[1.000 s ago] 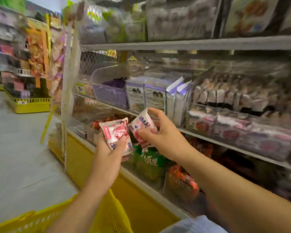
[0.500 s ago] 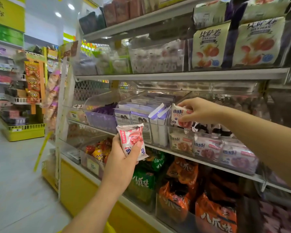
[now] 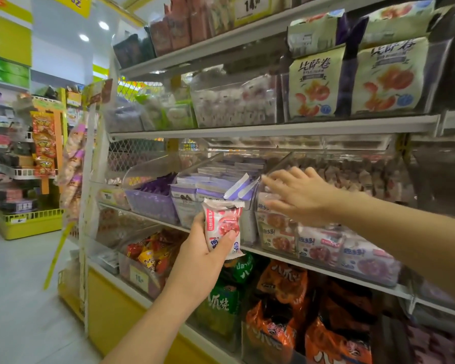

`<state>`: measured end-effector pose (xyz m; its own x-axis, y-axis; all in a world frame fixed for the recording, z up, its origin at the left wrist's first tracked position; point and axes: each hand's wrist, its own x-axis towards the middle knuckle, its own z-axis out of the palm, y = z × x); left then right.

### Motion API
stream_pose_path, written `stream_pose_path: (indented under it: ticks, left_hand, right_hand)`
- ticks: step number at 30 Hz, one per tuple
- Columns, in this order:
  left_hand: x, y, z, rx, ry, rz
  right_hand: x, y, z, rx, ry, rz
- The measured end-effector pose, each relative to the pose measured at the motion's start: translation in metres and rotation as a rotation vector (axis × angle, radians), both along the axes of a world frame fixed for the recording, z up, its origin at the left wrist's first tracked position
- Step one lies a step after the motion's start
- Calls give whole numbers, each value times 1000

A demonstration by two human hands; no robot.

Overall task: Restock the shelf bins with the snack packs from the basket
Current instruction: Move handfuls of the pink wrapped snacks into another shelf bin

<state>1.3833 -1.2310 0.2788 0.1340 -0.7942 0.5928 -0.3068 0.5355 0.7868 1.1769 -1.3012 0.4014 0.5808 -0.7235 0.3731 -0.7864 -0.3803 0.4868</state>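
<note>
At the shelf (image 3: 313,269), left fingers (image 3: 223,240) grasp one snack pack (image 3: 222,219); right fingers (image 3: 281,177) released.

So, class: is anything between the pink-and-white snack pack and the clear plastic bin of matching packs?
Yes: the right hand, fingers spread, reaches over the clear plastic bin's open top. Nothing else shows.

Glossy plastic-film snack pack (image 3: 222,228); clear, smooth plastic bin (image 3: 273,232) (shiny); painted metal shelf (image 3: 273,128).
</note>
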Motion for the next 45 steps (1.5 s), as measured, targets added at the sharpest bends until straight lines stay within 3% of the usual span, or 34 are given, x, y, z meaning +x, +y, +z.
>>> stream_pose_path:
  ticks: [4, 9, 11, 14, 17, 23, 27, 33, 36, 39, 45]
  left_hand:
    - [-25, -1, 50, -47, -211, -118]
    - [-88, -11, 120, -114, -541, -230]
    - [-117, -13, 137, -134, -623, -336]
    - [-155, -22, 149, -207, -729, -400]
    - [-173, -37, 151, -201, -787, -322]
    - [-185, -56, 142, -200, -710, -152]
    - [-185, -63, 127, -143, -678, -197]
    - [-178, -69, 104, -140, -848, -287]
    - [-178, -76, 102, -170, -831, -286]
    - [-179, -79, 100, -260, -948, -171]
    - [-189, -87, 99, -494, -1019, 56]
  right_hand:
    - [-44, 32, 48, -12, -333, 111]
    - [-102, 88, 65, 394, -616, 309]
    - [-117, 99, 64, 387, -601, 317]
    - [-136, 102, 59, 117, -495, 248]
    - [-147, 96, 51, -20, -462, 186]
    - [-140, 59, 37, -162, -492, 149]
    - [-136, 40, 31, -100, -469, 51]
    - [-144, 43, 38, 196, -390, -22]
    - [-141, 40, 36, 169, -274, -22]
    - [-132, 35, 31, 128, -165, -69]
    - [-128, 36, 36, 69, -120, -152]
